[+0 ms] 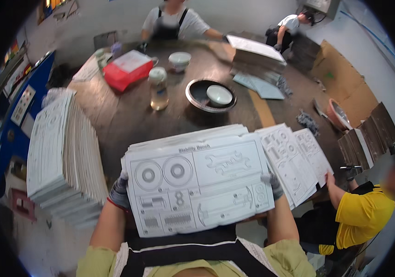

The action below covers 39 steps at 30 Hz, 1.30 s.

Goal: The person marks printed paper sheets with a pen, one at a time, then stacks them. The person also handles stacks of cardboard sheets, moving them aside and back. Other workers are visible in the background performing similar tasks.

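Note:
Between my hands is a stack of white printed sheets (197, 184), its top sheet showing line drawings of discs, wrenches and other parts. My left hand (120, 193), in a grey glove with a red cuff, is closed on the left edge. On the opposite edge, my right hand (273, 184), also gloved, grips the sheets with its thumb on top. The fingers underneath are hidden by the paper. Past my right hand, more printed sheets (284, 154) lie fanned out on the table. A tall pile of similar sheets (63, 157) stands to my left.
The dark round table (133, 115) bears a metal bowl (197, 102) with a white bowl inside, a jar of liquid (158, 90) and a red package (124, 74). A co-worker in yellow (363, 212) touches sheets at right. Two other people work farther back. Cardboard pieces (373, 131) stand at right.

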Available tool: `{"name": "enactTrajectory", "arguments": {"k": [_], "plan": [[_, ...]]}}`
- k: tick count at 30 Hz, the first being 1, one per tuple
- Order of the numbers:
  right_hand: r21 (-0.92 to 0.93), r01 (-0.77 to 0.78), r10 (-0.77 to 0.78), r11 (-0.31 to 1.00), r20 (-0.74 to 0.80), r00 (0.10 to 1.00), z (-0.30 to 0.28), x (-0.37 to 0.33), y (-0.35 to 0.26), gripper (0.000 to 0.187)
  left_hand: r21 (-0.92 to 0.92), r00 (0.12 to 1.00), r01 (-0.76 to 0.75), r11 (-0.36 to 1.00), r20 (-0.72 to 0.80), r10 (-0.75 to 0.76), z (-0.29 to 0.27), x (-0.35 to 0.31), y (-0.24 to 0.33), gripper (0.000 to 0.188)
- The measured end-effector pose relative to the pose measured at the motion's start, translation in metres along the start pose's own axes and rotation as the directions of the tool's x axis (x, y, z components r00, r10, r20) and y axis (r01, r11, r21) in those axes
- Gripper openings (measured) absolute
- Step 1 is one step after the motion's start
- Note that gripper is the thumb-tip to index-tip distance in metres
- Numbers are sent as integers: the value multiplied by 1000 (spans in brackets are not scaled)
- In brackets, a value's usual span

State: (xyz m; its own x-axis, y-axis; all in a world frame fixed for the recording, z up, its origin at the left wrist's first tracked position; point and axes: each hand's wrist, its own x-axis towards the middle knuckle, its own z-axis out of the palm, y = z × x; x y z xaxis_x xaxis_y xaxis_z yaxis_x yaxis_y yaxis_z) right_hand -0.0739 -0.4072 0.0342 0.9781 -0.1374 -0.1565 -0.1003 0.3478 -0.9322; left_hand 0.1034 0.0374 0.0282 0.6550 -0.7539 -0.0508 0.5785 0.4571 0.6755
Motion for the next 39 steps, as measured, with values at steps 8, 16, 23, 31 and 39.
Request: {"name": "enactTrajectory", "arguments": {"k": [8,16,23,31,39], "plan": [[560,-337,287,757,179,941,86,53,20,53,-254,964,-71,965,-267,0,-5,-111,-46,81],[352,-378,403,856,4,915,87,114,110,40,-294,942,-109,950,-337,4,-14,-152,-70,80],[-311,-253,221,916,-137,966,59,113,74,34,-236,961,-29,971,-275,-39,-20,-124,-55,80],[-409,-307,5,860,-594,804,-56,-28,125,27,131,991,105,986,-93,-94,6,4,-28,74],[273,-84,245,959,-637,731,-10,-93,136,24,452,943,177,874,-333,-19,-118,131,-25,51]]}}
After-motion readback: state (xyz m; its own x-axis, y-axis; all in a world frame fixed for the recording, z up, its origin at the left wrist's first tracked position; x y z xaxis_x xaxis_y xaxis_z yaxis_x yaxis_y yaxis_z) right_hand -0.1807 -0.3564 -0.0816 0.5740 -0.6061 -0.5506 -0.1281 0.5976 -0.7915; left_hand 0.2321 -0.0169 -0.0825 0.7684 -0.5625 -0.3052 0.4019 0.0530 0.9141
